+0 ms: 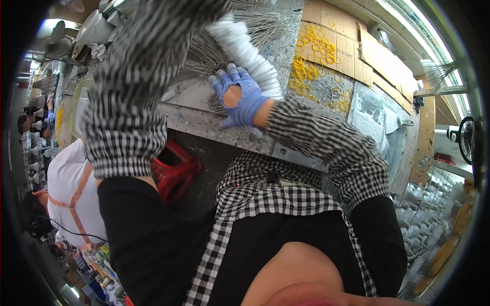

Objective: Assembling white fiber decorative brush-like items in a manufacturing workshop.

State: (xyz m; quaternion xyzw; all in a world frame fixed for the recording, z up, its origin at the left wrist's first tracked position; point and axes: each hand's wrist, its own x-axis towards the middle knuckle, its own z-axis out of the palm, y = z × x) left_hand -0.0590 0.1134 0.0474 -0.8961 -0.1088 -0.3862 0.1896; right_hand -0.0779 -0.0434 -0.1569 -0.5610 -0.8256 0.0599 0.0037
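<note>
My right hand (240, 97), in a light-blue glove with a hole over its back, lies on the worktable (204, 120). Its fingers are spread over thin metal wires (206, 51), beside a long curved row of white stacked round pieces (250, 48). Whether the wires are joined to the white pieces cannot be made out. My left arm, in a black-and-white checked sleeve (132, 102), stretches away over the left part of the table and is smeared by motion. The left hand lies beyond the upper edge of the picture.
Yellow rings (309, 66) lie scattered right of the wires, on cardboard (347, 46) and the tabletop. A clear plastic sheet (375, 115) covers the table's right part. A red stool (176, 171) stands below the table's edge. At left sits another person in white (71, 194).
</note>
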